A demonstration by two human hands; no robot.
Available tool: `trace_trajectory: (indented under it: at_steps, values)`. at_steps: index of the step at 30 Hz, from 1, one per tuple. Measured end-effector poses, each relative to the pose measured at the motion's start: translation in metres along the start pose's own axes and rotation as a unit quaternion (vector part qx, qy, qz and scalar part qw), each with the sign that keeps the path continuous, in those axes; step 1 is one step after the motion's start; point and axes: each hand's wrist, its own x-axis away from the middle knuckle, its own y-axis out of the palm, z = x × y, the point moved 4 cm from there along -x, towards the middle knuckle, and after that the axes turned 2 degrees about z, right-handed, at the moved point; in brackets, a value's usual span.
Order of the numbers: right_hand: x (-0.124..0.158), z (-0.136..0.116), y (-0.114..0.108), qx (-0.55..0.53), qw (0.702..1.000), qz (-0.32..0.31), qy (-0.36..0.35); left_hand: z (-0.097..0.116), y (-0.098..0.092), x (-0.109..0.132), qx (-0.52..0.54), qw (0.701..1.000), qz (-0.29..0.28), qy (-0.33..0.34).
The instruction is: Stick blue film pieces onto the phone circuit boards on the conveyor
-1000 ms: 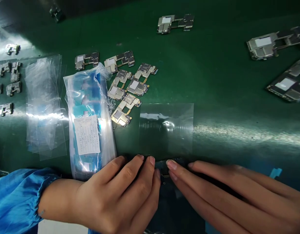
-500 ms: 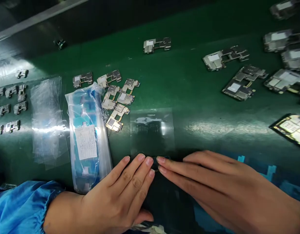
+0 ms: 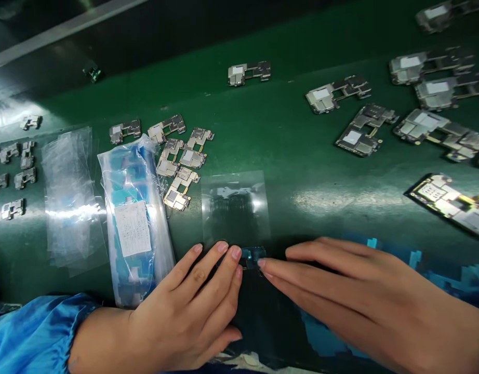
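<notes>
My left hand [image 3: 204, 296] lies with its fingers stretched out over the left part of a small circuit board [image 3: 245, 267], largely hidden under the fingers. A blue film [image 3: 253, 255] covers the part of the board that shows. At its right end rest the fingertips of my right hand [image 3: 341, 291], fingers straight and side by side, gripping nothing. Just beyond the fingertips lies a clear plastic sheet [image 3: 235, 208] flat on the green mat. Left of my left hand is a clear bag of blue films [image 3: 126, 161] bearing a white paper label [image 3: 133, 228].
Several phone circuit boards lie left of centre [image 3: 181, 189], at the back [image 3: 249, 72] and on the right [image 3: 362, 130]. Clear bags [image 3: 70, 192] are stacked at left, near smaller boards [image 3: 25, 177]. Loose blue film pieces [image 3: 453, 275] lie beyond and under my right arm.
The right fingertips have shifted slightly right and down, so more of the blue film shows between the hands. My left hand stays about the same; the whole view has shifted slightly.
</notes>
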Motion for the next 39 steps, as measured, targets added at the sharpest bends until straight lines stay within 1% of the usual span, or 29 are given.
trace_trajectory:
  at_steps: [2,3,5,7,9,15,19,23,26,28,31,35,37,39]
  values:
    - [0.0,0.0,0.0,-0.006,1.0,0.005,0.013,-0.001,-0.001,-0.002,0.011,1.0,0.0,-0.002]
    - [0.001,0.002,-0.002,-0.013,0.999,0.02,0.031,-0.002,-0.002,-0.004,0.014,1.0,0.002,-0.004]
    - [0.001,0.008,-0.006,-0.031,0.992,0.066,0.099,-0.003,-0.003,-0.006,0.02,1.0,-0.005,-0.014]
    - [0.001,0.015,-0.01,-0.043,0.978,0.114,0.171,-0.003,-0.003,-0.009,0.025,0.999,-0.016,-0.024]
    - [-0.002,0.018,-0.011,-0.043,0.97,0.129,0.202,-0.003,-0.003,-0.012,0.024,0.999,-0.017,-0.027]
    - [-0.013,0.018,-0.002,-0.054,0.968,0.109,0.221,-0.001,-0.003,-0.017,-0.012,1.0,0.007,-0.024]
    - [-0.016,0.022,-0.004,-0.07,0.957,0.134,0.246,0.0,-0.003,-0.014,-0.02,0.999,0.035,-0.012]
    - [-0.02,0.024,-0.009,-0.069,0.951,0.167,0.251,0.001,-0.005,-0.01,-0.039,0.997,0.071,0.005]
    - [-0.023,0.025,-0.01,-0.083,0.947,0.163,0.264,0.002,-0.004,-0.007,-0.041,0.997,0.07,0.005]
    - [-0.024,0.026,-0.008,-0.1,0.944,0.148,0.278,0.001,-0.004,-0.006,-0.031,0.998,0.059,-0.003]
    - [-0.024,0.025,-0.006,-0.126,0.944,0.135,0.275,-0.001,-0.006,-0.007,-0.005,0.999,0.046,-0.015]
    - [-0.024,0.026,-0.002,-0.191,0.928,0.134,0.289,0.002,-0.012,-0.015,0.004,0.998,0.049,-0.038]
    - [-0.025,0.027,-0.003,-0.206,0.921,0.141,0.301,0.006,-0.012,-0.019,-0.017,0.995,0.06,-0.074]
    - [-0.027,0.027,-0.006,-0.214,0.914,0.155,0.309,0.01,-0.009,-0.023,-0.044,0.988,0.097,-0.114]
